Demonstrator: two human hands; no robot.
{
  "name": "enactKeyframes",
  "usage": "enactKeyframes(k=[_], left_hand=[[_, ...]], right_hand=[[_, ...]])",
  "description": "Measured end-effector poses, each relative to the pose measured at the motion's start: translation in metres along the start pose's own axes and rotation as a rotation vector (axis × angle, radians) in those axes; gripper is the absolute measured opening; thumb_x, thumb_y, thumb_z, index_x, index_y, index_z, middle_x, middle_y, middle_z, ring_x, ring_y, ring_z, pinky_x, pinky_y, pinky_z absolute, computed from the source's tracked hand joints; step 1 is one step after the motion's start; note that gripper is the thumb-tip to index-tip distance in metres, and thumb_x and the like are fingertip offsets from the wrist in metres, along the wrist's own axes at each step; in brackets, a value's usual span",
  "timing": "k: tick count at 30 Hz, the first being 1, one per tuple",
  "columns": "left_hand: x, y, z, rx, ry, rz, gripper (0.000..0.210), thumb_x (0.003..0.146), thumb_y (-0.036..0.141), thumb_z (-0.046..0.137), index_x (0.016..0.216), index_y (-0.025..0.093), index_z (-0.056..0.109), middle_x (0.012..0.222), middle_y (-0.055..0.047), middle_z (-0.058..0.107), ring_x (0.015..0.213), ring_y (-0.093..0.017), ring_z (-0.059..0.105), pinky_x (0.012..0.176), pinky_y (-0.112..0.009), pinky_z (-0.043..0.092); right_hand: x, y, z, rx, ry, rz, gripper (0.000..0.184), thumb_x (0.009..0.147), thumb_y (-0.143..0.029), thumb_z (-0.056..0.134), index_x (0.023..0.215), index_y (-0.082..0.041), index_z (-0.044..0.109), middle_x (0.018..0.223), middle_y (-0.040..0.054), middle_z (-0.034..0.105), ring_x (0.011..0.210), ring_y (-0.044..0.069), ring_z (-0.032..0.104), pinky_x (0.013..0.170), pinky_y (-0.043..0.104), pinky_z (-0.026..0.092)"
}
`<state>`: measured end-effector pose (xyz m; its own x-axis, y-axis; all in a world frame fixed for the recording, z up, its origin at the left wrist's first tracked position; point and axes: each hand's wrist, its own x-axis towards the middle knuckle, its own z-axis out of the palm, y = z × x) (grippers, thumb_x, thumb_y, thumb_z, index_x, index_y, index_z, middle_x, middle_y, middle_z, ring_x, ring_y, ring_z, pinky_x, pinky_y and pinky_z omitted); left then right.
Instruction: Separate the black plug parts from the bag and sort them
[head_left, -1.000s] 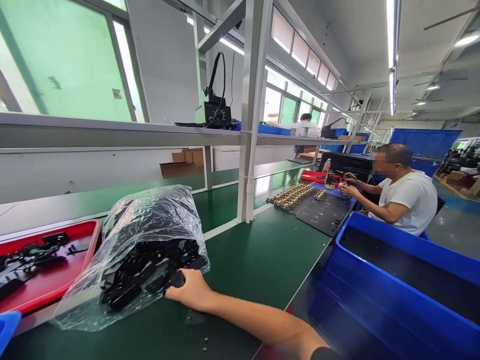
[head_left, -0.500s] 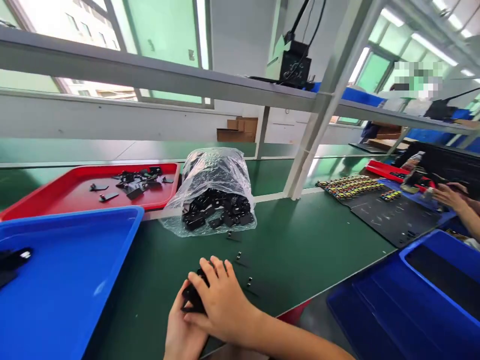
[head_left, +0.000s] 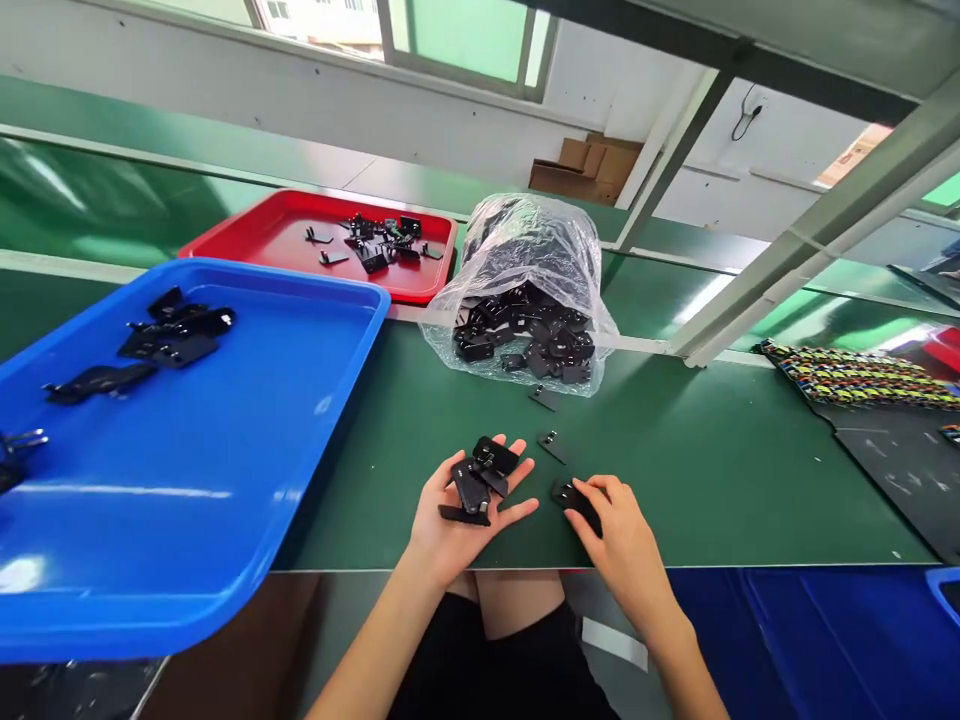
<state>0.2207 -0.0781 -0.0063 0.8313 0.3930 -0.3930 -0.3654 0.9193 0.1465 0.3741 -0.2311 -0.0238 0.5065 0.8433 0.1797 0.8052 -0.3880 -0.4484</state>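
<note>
My left hand [head_left: 444, 545] is palm up over the front of the green table, fingers spread, with several small black flat parts [head_left: 472, 487] with shiny metal bits lying in it. To its right, my right hand [head_left: 626, 535] has thumb and fingers closed on a black part [head_left: 579, 503] at the tabletop, partly hidden by the fingers. Beyond it, a loose black part [head_left: 553, 450] rests on the table, another close to the bag mouth. The clear plastic bag [head_left: 525, 235] lies open towards me, with many similar black parts [head_left: 551, 340] inside.
A blue tray [head_left: 300, 440] with several black pieces stands at the left, overhanging the table's front edge. Behind it is a red tray [head_left: 259, 235] holding small black parts. A shelf post [head_left: 750, 290] rises right of the bag. Further right, rows of coloured parts [head_left: 862, 375] lie on a dark mat [head_left: 892, 460].
The view has tilted down and turned left. My hands, earlier together around black parts, have separated: the left now lies spread under several parts, the right is at a part on the table.
</note>
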Motion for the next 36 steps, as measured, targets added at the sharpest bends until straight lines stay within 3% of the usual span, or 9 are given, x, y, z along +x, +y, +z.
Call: enactKeyframes(k=[4, 7, 11, 14, 19, 28, 36], left_hand=[[-0.001, -0.002, -0.001, 0.014, 0.015, -0.011, 0.035, 0.091, 0.029, 0.045, 0.119, 0.015, 0.06, 0.135, -0.016, 0.055, 0.13, -0.036, 0.046, 0.104, -0.061, 0.033], [0.0, -0.004, -0.004, 0.043, 0.006, -0.05, 0.037, 0.09, 0.03, 0.045, 0.118, 0.012, 0.06, 0.133, -0.019, 0.056, 0.127, -0.038, 0.048, 0.098, -0.057, 0.041], [0.003, -0.005, -0.006, 0.073, 0.011, -0.091, 0.037, 0.09, 0.029, 0.046, 0.117, 0.008, 0.061, 0.13, -0.021, 0.058, 0.124, -0.039, 0.051, 0.092, -0.051, 0.048], [0.004, -0.005, -0.004, 0.078, 0.033, -0.094, 0.037, 0.089, 0.028, 0.046, 0.116, 0.007, 0.06, 0.127, -0.022, 0.06, 0.121, -0.037, 0.054, 0.09, -0.047, 0.051], [0.005, -0.006, 0.001, 0.071, 0.092, -0.079, 0.039, 0.089, 0.026, 0.045, 0.119, 0.006, 0.058, 0.126, -0.023, 0.061, 0.12, -0.034, 0.056, 0.091, -0.044, 0.052], [0.008, -0.009, 0.003, 0.075, 0.186, -0.041, 0.039, 0.089, 0.025, 0.042, 0.117, 0.004, 0.06, 0.125, -0.023, 0.061, 0.121, -0.033, 0.056, 0.093, -0.044, 0.052], [0.008, -0.011, 0.005, 0.063, 0.208, -0.01, 0.043, 0.09, 0.024, 0.042, 0.127, 0.006, 0.054, 0.131, -0.021, 0.057, 0.125, -0.03, 0.053, 0.099, -0.043, 0.049]], right_hand=[[-0.004, 0.008, 0.004, 0.259, 0.025, 0.17, 0.021, 0.087, -0.038, 0.056, 0.091, -0.02, 0.066, 0.084, 0.006, 0.064, 0.074, 0.021, 0.059, 0.067, 0.035, 0.052], [0.003, 0.003, 0.006, 0.66, 0.025, 0.407, 0.027, 0.078, -0.044, 0.066, 0.083, -0.018, 0.067, 0.066, 0.0017, 0.062, 0.055, 0.016, 0.056, 0.058, 0.033, 0.052], [0.017, -0.01, 0.009, 1.309, -0.025, 0.604, 0.033, 0.069, -0.04, 0.077, 0.092, -0.016, 0.072, 0.077, 0.0038, 0.07, 0.062, 0.016, 0.066, 0.065, 0.032, 0.058], [0.024, -0.02, 0.014, 1.523, -0.052, 0.65, 0.029, 0.067, -0.034, 0.08, 0.089, -0.016, 0.074, 0.08, 0.0043, 0.072, 0.066, 0.014, 0.068, 0.068, 0.029, 0.059], [0.025, -0.028, 0.021, 1.587, -0.01, 0.63, 0.027, 0.068, -0.032, 0.079, 0.09, -0.016, 0.076, 0.079, 0.0048, 0.073, 0.063, 0.013, 0.066, 0.066, 0.029, 0.06], [0.025, -0.03, 0.022, 1.52, -0.053, 0.512, 0.025, 0.076, -0.035, 0.072, 0.093, -0.017, 0.075, 0.087, 0.0057, 0.069, 0.064, 0.014, 0.062, 0.066, 0.033, 0.058], [0.029, -0.031, 0.02, 1.587, -0.061, 0.584, 0.025, 0.07, -0.033, 0.075, 0.089, -0.016, 0.076, 0.075, 0.0038, 0.07, 0.061, 0.013, 0.062, 0.061, 0.03, 0.058]])
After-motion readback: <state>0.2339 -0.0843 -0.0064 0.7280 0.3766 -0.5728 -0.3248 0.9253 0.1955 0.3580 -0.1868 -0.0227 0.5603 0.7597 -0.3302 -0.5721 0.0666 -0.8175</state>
